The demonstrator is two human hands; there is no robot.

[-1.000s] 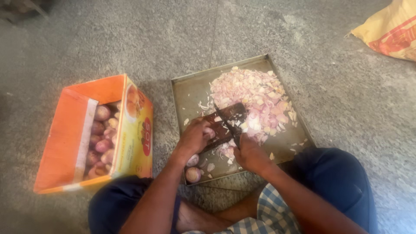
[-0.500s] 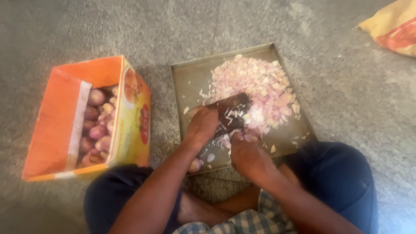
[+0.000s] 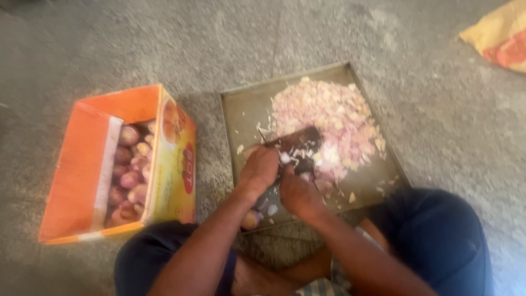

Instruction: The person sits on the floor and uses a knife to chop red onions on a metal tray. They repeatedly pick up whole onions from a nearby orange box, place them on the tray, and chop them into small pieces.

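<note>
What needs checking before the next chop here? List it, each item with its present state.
1. Left hand closed on the knife's end: ok, though blur hides the handle.
2. Right hand fingers away from the dark blade: cannot tell, the hand sits close beside it and the picture is blurred.
3. Metal tray flat on the floor: ok.
4. Chopped onion pile inside the tray's rim: ok, with loose bits scattered but within it.
5. Whole onions within arm's range: ok, the orange box lies open at the person's left.
6. Whole onion at the tray's near edge: ok, inside the tray.
</note>
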